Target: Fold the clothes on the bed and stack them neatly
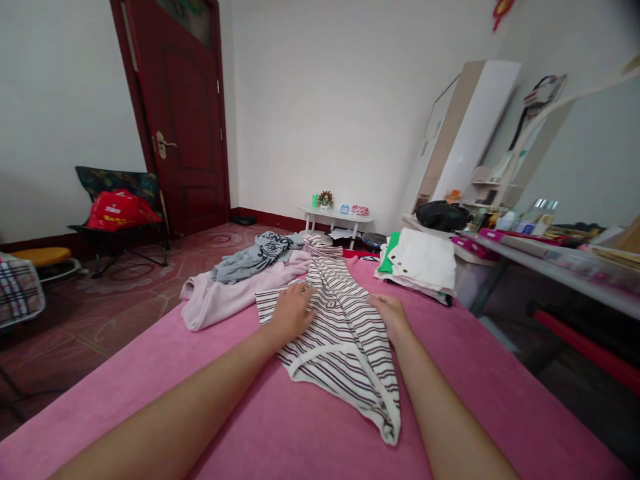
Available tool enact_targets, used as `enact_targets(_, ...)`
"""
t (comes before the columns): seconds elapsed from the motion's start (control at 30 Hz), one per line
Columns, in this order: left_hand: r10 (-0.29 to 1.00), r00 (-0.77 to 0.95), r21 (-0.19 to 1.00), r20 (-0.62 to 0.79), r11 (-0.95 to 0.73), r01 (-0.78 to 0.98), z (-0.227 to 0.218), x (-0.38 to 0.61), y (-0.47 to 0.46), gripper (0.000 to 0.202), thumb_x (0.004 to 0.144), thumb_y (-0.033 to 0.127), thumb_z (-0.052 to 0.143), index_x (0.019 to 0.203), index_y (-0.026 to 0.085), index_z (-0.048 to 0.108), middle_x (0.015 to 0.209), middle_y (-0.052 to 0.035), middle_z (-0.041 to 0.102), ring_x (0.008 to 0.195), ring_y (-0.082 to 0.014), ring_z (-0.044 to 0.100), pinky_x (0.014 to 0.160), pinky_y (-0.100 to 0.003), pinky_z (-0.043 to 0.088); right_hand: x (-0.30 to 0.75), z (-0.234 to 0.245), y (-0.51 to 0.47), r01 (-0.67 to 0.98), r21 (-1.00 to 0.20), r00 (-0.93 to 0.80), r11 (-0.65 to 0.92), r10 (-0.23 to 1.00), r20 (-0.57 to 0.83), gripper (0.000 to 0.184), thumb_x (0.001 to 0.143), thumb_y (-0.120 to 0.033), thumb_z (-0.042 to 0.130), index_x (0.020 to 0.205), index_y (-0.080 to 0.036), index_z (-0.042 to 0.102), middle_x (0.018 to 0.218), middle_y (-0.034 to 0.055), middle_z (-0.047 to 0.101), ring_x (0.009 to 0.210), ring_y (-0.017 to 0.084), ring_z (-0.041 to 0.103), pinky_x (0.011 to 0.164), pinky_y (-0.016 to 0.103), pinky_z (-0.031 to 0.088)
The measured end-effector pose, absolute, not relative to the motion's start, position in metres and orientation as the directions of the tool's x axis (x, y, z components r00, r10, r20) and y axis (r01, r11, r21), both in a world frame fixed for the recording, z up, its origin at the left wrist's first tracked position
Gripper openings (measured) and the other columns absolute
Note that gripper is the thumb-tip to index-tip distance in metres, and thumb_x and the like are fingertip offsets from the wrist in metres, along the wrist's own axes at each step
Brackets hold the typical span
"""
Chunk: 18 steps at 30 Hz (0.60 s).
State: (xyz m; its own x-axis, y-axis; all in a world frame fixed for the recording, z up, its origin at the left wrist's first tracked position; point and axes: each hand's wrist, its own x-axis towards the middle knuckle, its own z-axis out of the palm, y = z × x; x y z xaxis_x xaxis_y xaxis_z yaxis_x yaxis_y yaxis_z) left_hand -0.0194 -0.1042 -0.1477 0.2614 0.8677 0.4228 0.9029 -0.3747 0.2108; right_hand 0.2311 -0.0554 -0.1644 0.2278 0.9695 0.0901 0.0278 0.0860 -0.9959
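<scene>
A white shirt with dark stripes (pixel 327 333) lies spread on the pink bed cover (pixel 250 427), one side folded inward over its front. Its neckline with pale trim faces me, and one lower corner comes to a point near my right forearm. My left hand (pixel 294 311) rests on the left part of the shirt, fingers stretched out over the fabric. At the opposite edge, my right hand (pixel 393 316) has its fingers curled against the folded side, gripping the cloth there. The tips of those fingers are partly hidden.
Beyond the shirt lie a grey printed garment (pixel 257 257) and a pale pink garment (pixel 213 300). A stack of folded clothes (pixel 423 260) sits at the back right. A cluttered desk (pixel 555 267) stands right; a folding chair with a red bag (pixel 120 210) is left.
</scene>
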Motion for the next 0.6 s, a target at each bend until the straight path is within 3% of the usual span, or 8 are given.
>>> enact_targets(0.1, 0.936, 0.1, 0.209, 0.337, -0.178, 0.962, -0.168, -0.047, -0.08, 0.063, 0.08, 0.051, 0.057, 0.133, 0.018, 0.046, 0.132, -0.0135, 0.05, 0.121, -0.0297, 0.044, 0.102, -0.041, 0.034, 0.243, -0.148, -0.053, -0.074, -0.978, 0.428, 0.198, 0.892, 0.148, 0.026, 0.056, -0.034, 0.071, 0.073, -0.014, 0.066, 0.059, 0.0007, 0.067, 0.064, 0.02, 0.066, 0.062, 0.031, 0.055)
enact_targets(0.2, 0.936, 0.101, 0.203, 0.338, -0.177, 0.963, -0.177, -0.054, -0.074, 0.065, 0.08, 0.052, 0.056, 0.134, 0.02, 0.043, 0.129, -0.0124, 0.051, 0.119, -0.0289, 0.046, 0.1, -0.04, 0.036, 0.26, -0.13, -0.048, -0.096, -0.906, 0.71, 0.412, 0.666, 0.228, 0.026, 0.055, -0.032, 0.072, 0.072, -0.015, 0.062, 0.062, -0.0004, 0.064, 0.07, 0.02, 0.064, 0.065, 0.033, 0.056)
enact_targets(0.27, 0.934, 0.108, 0.185, 0.34, -0.179, 0.966, -0.177, -0.051, -0.074, 0.058, 0.081, 0.051, 0.054, 0.131, 0.022, 0.047, 0.128, -0.0116, 0.052, 0.118, -0.029, 0.046, 0.099, -0.041, 0.036, 0.27, -0.118, -0.047, -0.072, -0.872, 0.803, 0.485, 0.547, 0.238, 0.024, 0.058, -0.03, 0.07, 0.073, -0.015, 0.059, 0.067, -0.0009, 0.062, 0.075, 0.019, 0.063, 0.071, 0.034, 0.056)
enact_targets(0.43, 0.948, 0.078, 0.167, 0.31, -0.134, 0.977, -0.171, -0.045, -0.081, 0.059, 0.08, 0.06, 0.051, 0.126, 0.024, 0.052, 0.128, -0.0113, 0.052, 0.118, -0.0299, 0.046, 0.098, -0.042, 0.036, 0.279, -0.083, -0.061, -0.055, -0.793, 0.923, 0.607, 0.334, 0.191, 0.02, 0.066, -0.02, 0.059, 0.085, -0.013, 0.057, 0.079, -0.0016, 0.058, 0.082, 0.015, 0.061, 0.086, 0.031, 0.05)
enact_targets(0.6, 0.935, -0.008, 0.123, 0.354, -0.038, 0.992, -0.162, -0.043, -0.088, 0.075, 0.074, 0.069, 0.051, 0.125, 0.014, 0.05, 0.119, -0.0183, 0.057, 0.112, -0.0355, 0.048, 0.094, -0.048, 0.036, 0.255, -0.038, -0.094, 0.058, -0.625, 0.872, 0.778, 0.266, 0.412, 0.021, 0.062, -0.016, 0.067, 0.081, -0.009, 0.062, 0.073, -0.0001, 0.059, 0.07, 0.012, 0.059, 0.076, 0.026, 0.05)
